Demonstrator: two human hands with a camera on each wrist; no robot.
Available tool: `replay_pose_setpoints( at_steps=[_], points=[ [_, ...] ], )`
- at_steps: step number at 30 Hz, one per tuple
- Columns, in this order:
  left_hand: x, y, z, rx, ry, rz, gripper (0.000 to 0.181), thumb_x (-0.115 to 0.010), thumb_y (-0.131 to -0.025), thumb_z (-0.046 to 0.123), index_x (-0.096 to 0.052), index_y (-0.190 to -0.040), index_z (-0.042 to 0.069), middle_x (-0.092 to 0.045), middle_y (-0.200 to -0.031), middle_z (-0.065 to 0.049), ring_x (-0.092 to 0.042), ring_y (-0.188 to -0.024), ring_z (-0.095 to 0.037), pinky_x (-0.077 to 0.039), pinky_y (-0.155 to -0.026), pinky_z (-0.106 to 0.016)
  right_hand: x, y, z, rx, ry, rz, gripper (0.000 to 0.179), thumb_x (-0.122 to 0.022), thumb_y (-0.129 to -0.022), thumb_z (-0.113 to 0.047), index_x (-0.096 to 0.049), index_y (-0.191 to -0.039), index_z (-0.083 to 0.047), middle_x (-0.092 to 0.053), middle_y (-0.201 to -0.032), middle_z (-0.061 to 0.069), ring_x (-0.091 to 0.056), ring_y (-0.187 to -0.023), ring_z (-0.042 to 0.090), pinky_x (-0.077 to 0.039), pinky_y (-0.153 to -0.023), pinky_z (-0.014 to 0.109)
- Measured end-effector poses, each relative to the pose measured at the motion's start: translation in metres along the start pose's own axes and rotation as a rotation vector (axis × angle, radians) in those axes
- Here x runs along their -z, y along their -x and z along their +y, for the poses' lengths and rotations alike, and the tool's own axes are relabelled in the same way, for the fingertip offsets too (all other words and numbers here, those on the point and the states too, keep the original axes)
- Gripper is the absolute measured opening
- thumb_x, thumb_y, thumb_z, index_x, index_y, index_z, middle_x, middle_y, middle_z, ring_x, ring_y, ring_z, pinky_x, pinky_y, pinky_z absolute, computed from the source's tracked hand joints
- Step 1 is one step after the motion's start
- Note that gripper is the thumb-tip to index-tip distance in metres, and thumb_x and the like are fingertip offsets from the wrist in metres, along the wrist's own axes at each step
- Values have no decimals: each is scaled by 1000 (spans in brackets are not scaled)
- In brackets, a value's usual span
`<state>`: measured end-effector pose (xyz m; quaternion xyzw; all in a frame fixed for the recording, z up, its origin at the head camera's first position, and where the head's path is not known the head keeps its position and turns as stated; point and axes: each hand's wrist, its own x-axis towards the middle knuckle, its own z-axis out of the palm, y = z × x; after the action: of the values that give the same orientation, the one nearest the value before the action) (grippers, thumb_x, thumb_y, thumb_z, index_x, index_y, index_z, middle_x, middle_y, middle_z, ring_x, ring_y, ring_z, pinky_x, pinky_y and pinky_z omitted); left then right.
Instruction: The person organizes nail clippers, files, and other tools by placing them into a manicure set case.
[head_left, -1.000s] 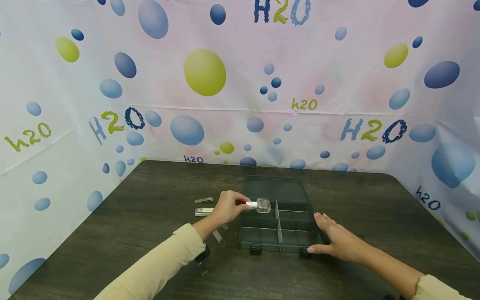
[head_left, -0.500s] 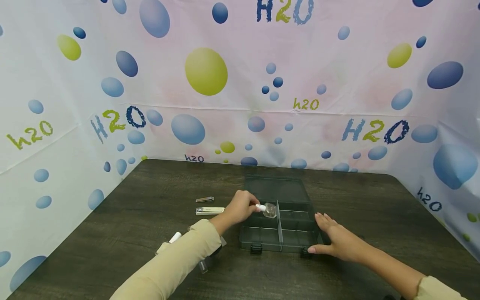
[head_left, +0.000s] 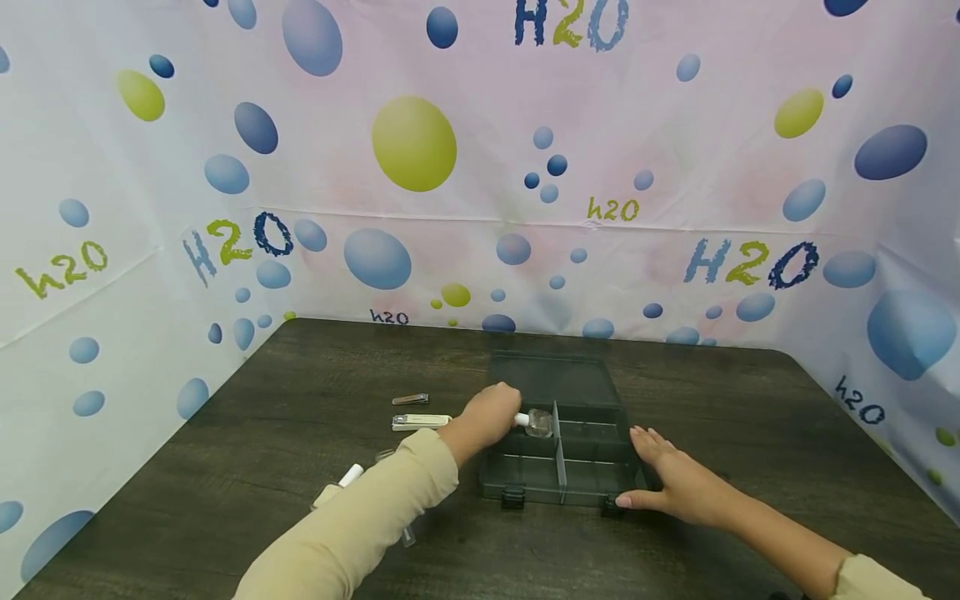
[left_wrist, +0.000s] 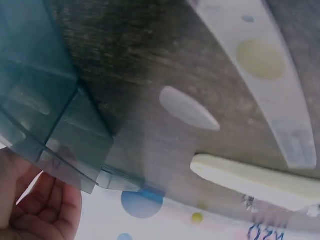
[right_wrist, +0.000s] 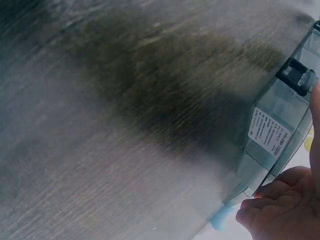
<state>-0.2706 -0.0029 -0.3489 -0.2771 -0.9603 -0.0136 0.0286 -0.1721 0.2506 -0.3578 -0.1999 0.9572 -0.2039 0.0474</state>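
My left hand (head_left: 489,414) pinches the white cap of a clear, squarish nail polish bottle (head_left: 539,423). The bottle lies tilted low in the back left compartment of a dark see-through divider box (head_left: 528,481), whose lid (head_left: 551,377) is laid back. In the left wrist view the fingers (left_wrist: 47,205) are curled beside the box wall; the bottle is not clearly seen there. My right hand (head_left: 678,482) rests against the box's right side with fingers extended, the thumb near a front latch (head_left: 611,504). A label (right_wrist: 269,131) shows on the box in the right wrist view.
Left of the box lie a small nail clipper (head_left: 410,399) and a larger cream one (head_left: 420,422). A white-capped bottle (head_left: 350,476) is partly behind the left sleeve, near a clear piece (head_left: 408,536). A shiny strip (left_wrist: 265,75) and pale oval piece (left_wrist: 187,108) lie nearby.
My left hand has moved right and down, lowering the nail polish bottle into the back left compartment. The left sleeve has uncovered the white-capped bottle. My right hand has stayed on the box.
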Motion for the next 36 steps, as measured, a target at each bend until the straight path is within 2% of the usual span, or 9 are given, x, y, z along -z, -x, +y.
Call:
replay_pose_setpoints(
  at_steps=[3, 6, 10, 13, 18, 22, 25, 30, 36],
  points=[
    [0, -1, 3, -19, -112, -25, 10, -66, -86, 9, -69, -76, 9, -70, -82, -3, -66, -71, -13, -53, -60, -24, 0, 0, 0, 6, 1, 2, 103, -67, -74, -54, -28, -137, 17, -25, -143, 37, -22, -130, 55, -26, -99, 67],
    [1, -1, 5, -33, -153, -51, 9, -66, -85, 7, -68, -77, 11, -70, -85, -2, -66, -75, -13, -53, -65, -23, 0, 0, 0, 9, -2, 3, 103, -67, -74, -55, -28, -137, 17, -25, -143, 37, -22, -131, 55, -26, -99, 67],
    [4, 0, 3, -44, -138, -67, 10, -64, -86, 5, -68, -79, 11, -68, -84, -2, -65, -76, -13, -53, -64, -24, 0, 0, 1, 7, -9, -5, 103, -67, -74, -55, -27, -138, 16, -25, -143, 36, -21, -131, 55, -26, -100, 67],
    [11, 2, -1, -66, -69, -42, 7, -63, -88, 9, -70, -86, 9, -68, -89, -3, -65, -83, -15, -53, -69, -24, 0, -1, 2, -1, -13, -19, 103, -67, -74, -54, -27, -138, 16, -24, -143, 36, -21, -131, 55, -26, -99, 67],
    [22, 10, -11, -131, 146, 119, 20, -65, -87, 13, -68, -105, 4, -66, -103, -9, -63, -97, -20, -53, -81, -27, 0, -1, 2, -16, -11, -30, 103, -67, -74, -54, -27, -139, 15, -24, -144, 36, -20, -132, 54, -26, -99, 68],
    [23, 24, -16, -159, 341, 316, 27, -67, -85, 11, -66, -109, 0, -63, -105, -12, -62, -98, -23, -53, -83, -33, 1, -1, 1, -15, -8, -29, 103, -67, -74, -54, -26, -139, 15, -24, -144, 36, -20, -132, 54, -26, -99, 68],
    [23, 35, -18, -149, 459, 423, 29, -69, -84, 12, -65, -110, 1, -63, -108, -12, -61, -101, -25, -52, -85, -36, 1, -1, 1, -11, -7, -28, 103, -67, -74, -55, -26, -139, 15, -23, -144, 36, -20, -132, 54, -26, -99, 68],
    [22, 50, -23, -135, 568, 508, 29, -71, -82, 13, -66, -108, 1, -65, -109, -13, -61, -105, -27, -52, -87, -39, 1, -1, 2, -14, -6, -33, 103, -67, -75, -55, -26, -139, 15, -23, -144, 36, -20, -132, 55, -25, -99, 68],
    [23, 65, -32, -113, 583, 585, 32, -73, -79, 12, -67, -108, 0, -66, -109, -13, -62, -105, -27, -52, -86, -39, 1, -1, 2, -12, -13, -33, 103, -66, -75, -54, -26, -139, 15, -23, -144, 36, -20, -132, 55, -26, -99, 68]
  ],
)
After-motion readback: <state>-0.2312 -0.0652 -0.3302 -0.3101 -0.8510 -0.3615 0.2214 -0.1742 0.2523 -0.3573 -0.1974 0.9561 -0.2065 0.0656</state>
